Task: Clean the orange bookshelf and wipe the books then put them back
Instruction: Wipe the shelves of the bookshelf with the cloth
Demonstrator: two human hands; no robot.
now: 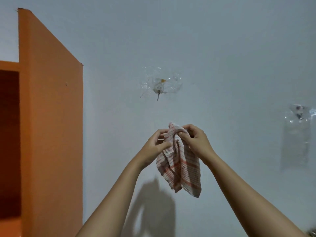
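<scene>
A white cloth with orange-red stripes [179, 166] hangs in front of the pale wall, held up at its top by both hands. My left hand [153, 147] pinches its upper left part; my right hand [195, 141] grips the upper right part. The two hands nearly touch. The orange bookshelf [51, 117] fills the left side, showing its flat side panel and one dark open compartment [9, 142] at the far left. No books are in view.
A clear adhesive wall hook [159, 88] sticks to the wall just above the hands. A clear plastic bag [296, 135] hangs on the wall at the right. My arms cast a shadow on the wall below the cloth.
</scene>
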